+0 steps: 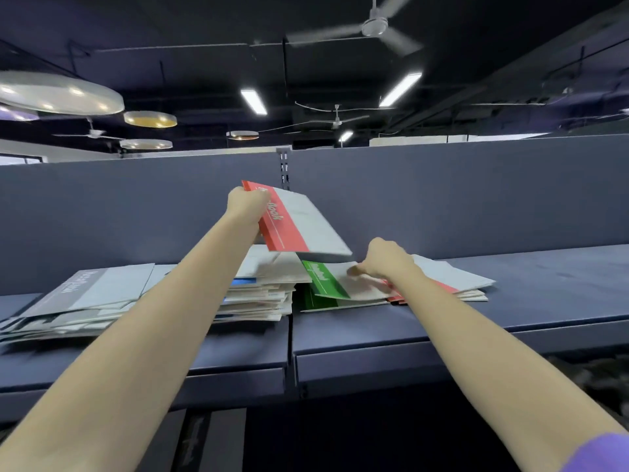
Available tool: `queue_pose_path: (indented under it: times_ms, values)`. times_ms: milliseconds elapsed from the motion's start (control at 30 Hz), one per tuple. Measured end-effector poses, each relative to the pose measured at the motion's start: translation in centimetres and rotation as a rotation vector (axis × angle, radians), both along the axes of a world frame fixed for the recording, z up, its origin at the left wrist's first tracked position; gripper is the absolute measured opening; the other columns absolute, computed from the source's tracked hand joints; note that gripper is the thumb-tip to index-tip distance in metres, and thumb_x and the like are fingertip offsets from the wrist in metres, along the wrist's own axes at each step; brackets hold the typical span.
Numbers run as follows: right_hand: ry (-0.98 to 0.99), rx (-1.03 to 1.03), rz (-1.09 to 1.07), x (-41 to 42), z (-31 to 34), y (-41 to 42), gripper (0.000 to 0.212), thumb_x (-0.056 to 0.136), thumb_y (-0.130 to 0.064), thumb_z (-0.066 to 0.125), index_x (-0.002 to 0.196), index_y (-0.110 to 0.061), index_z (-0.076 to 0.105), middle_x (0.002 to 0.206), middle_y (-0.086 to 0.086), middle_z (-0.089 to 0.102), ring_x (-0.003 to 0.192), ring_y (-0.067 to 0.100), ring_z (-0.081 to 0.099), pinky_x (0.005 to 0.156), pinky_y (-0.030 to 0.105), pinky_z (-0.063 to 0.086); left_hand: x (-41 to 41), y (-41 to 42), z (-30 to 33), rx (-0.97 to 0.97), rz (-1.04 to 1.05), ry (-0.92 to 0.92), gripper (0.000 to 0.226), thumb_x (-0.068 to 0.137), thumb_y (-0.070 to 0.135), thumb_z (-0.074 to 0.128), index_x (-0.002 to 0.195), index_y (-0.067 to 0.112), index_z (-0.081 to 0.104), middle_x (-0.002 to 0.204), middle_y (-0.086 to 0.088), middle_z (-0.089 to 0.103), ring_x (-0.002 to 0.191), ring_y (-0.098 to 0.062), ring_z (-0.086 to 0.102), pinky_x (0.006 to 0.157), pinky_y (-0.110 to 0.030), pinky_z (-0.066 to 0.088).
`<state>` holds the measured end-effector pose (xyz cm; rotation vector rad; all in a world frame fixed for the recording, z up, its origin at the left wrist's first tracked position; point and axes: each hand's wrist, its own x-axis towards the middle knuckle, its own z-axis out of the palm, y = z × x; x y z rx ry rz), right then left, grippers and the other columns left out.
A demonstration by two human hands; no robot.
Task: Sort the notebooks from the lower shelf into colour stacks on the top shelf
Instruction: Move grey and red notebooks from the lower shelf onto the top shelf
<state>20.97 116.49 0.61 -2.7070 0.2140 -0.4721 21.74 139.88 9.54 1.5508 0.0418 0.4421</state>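
Notebooks on the top shelf [510,318], catalogued as we find them: at far left, a fanned grey stack [78,301] with a grey-banded cover on top; beside it toward the middle, a thicker stack [262,298] of pale covers with a blue band showing at its edge, partly hidden behind our left forearm; next, across the seam between the two shelf panels, a green-banded notebook [326,284] lying on another green one; just right of that, touching it, a low stack with red bands [452,284] at its edges. Our left hand [246,204] is raised above the middle stack and grips a red-banded notebook [296,223] by its red spine side, fingers curled round the edge, the book tilted with its far corner hanging low over the green one without touching it as far as we can tell. Our right hand [384,258] rests on the pile at the meeting of the green and red stacks, fingers bent and pinching the edge of a pale cover there; which book that cover belongs to we cannot tell. A purple sleeve [599,451] shows at the lower right corner. Behind the shelf stands a blue-grey back panel [476,192] with a slotted upright [284,168] at its centre. Overhead, a dark ceiling carries a ceiling fan [374,27], strip lights [253,101] and round lamps [58,92].
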Motion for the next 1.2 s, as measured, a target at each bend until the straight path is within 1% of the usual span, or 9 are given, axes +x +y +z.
queue_pose_path:
  times_ms: [133, 233, 400, 533, 633, 767, 867, 1000, 1200]
  values:
    - [-0.096, 0.761, 0.229, -0.2, 2.2, 0.1, 0.044, 0.100, -0.046, 0.046, 0.082, -0.010, 0.062, 0.074, 0.013, 0.065, 0.062, 0.026, 0.058, 0.056, 0.030, 0.044, -0.1, -2.0, -0.4, -0.105, -0.114, 0.116, 0.023, 0.096, 0.009, 0.058, 0.118, 0.008, 0.054, 0.090, -0.010, 0.061, 0.078, -0.026, 0.063, 0.071, -0.042, 0.054]
    - [0.052, 1.134, 0.375, -1.2, 3.5, -0.8, 0.064, 0.104, -0.055, 0.035, 0.103, 0.001, 0.065, 0.095, 0.020, 0.071, 0.081, 0.028, 0.068, 0.068, 0.038, 0.054, -0.1, -3.7, -1.6, -0.097, -0.099, 0.133, 0.007, 0.097, 0.008, 0.050, 0.104, 0.009, 0.052, 0.097, -0.011, 0.063, 0.085, -0.025, 0.065, 0.085, -0.041, 0.057]
    - [-0.054, 0.683, 0.189, -1.1, 2.4, -3.6, 0.026, 0.085, -0.020, 0.074, 0.093, 0.003, 0.067, 0.071, 0.010, 0.059, 0.062, 0.020, 0.051, 0.060, 0.028, 0.041, 1.7, -6.1, -4.1, 0.180, -0.101, 0.106, 0.014, 0.083, 0.009, 0.054, 0.096, 0.006, 0.057, 0.102, -0.019, 0.069, 0.089, -0.035, 0.071, 0.077, -0.051, 0.061]
    - [-0.161, 0.513, -0.095, -1.1, 1.2, -6.5, 0.031, 0.084, -0.017, 0.065, 0.108, 0.002, 0.067, 0.100, 0.023, 0.068, 0.081, 0.024, 0.056, 0.076, 0.038, 0.052, 0.2, -7.7, -4.3, 0.361, -0.165, 0.098, 0.012, 0.088, -0.004, 0.047, 0.087, -0.006, 0.058, 0.077, -0.024, 0.068, 0.054, -0.031, 0.065, 0.060, -0.044, 0.062]
    - [-0.133, 0.363, -0.275, -2.0, 0.6, -8.8, 0.024, 0.086, -0.016, 0.061, 0.108, -0.011, 0.068, 0.105, 0.008, 0.069, 0.091, 0.030, 0.060, 0.077, 0.033, 0.050, -0.4, -8.4, -4.3, 0.500, -0.235, 0.051, 0.016, 0.089, -0.003, 0.044, 0.092, 0.007, 0.055, 0.077, -0.021, 0.061, 0.057, -0.029, 0.052, 0.061, -0.037, 0.054]
    - [-0.081, 0.131, -0.379, -2.0, -0.7, -10.0, 0.015, 0.086, -0.009, 0.052, 0.099, -0.011, 0.059, 0.108, 0.012, 0.065, 0.091, 0.033, 0.056, 0.078, 0.034, 0.044, -0.8, -9.3, -4.9, 0.774, -0.348, 0.005, 0.014, 0.091, 0.007, 0.049, 0.097, 0.003, 0.061, 0.083, -0.019, 0.071, 0.059, -0.028, 0.061, 0.057, -0.034, 0.060]
    - [-0.052, -0.110, -0.438, -1.6, -1.0, -9.5, 0.024, 0.091, -0.013, 0.050, 0.115, -0.016, 0.052, 0.129, 0.014, 0.054, 0.117, 0.034, 0.051, 0.095, 0.040, 0.039, -1.1, -10.4, -5.6, 0.936, -0.420, -0.022, 0.016, 0.092, 0.015, 0.052, 0.100, 0.005, 0.062, 0.086, -0.015, 0.073, 0.067, -0.025, 0.064, 0.063, -0.034, 0.060]
    - [-0.065, -0.372, -0.389, -1.0, -1.4, -8.6, 0.033, 0.092, -0.012, 0.048, 0.124, -0.018, 0.052, 0.129, 0.011, 0.053, 0.119, 0.031, 0.049, 0.097, 0.041, 0.038, -1.4, -11.6, -6.7, 1.094, -0.444, -0.079, 0.020, 0.088, 0.018, 0.052, 0.097, 0.008, 0.065, 0.088, -0.011, 0.070, 0.073, -0.025, 0.062, 0.068, -0.035, 0.055]
    - [-0.003, -0.222, -0.246, -1.9, -1.1, -8.3, 0.019, 0.089, -0.015, 0.047, 0.103, -0.014, 0.060, 0.109, 0.009, 0.064, 0.096, 0.031, 0.054, 0.082, 0.036, 0.043, -2.5, -12.1, -7.9, 1.301, -0.444, -0.109, 0.010, 0.082, 0.013, 0.049, 0.080, 0.015, 0.058, 0.078, -0.007, 0.057, 0.071, -0.024, 0.044, 0.065, -0.033, 0.038]
